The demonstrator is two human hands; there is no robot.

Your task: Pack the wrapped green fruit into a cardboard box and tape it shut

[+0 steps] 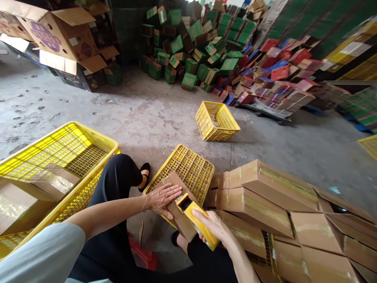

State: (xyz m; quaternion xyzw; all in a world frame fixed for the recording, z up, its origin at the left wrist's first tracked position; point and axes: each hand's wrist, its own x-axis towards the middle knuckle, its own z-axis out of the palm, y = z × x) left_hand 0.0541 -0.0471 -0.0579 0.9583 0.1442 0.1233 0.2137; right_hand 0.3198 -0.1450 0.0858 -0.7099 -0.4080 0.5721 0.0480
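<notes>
Your left hand (163, 197) lies flat on a cardboard box (182, 223), fingers straight and nearly together, thumb set apart, pressing on the top face and not clamped around anything. Your right hand (214, 225) is closed around a yellow tool (206, 233), whose dark-windowed nose lies over the same box just beside your left fingertips; you cannot tell from here whether it touches the cardboard. That box lies in front of you on a yellow crate (194, 169) with its mesh side up, and the end nearest you reaches past the crate's edge between your legs. On your left stands a bigger yellow crate (79, 202) with taped cartons (54, 179) inside it. On your right, close to your right forearm, more taped cartons (265, 204) are stacked in rows. Farther out on the grey floor (141, 114), a small yellow crate (219, 131) stands upright, well apart from your hands. Beyond it are heaps of green boxes (190, 80) and red and blue boxes (279, 72), with open-flapped fruit boxes (63, 37) at the far left.
</notes>
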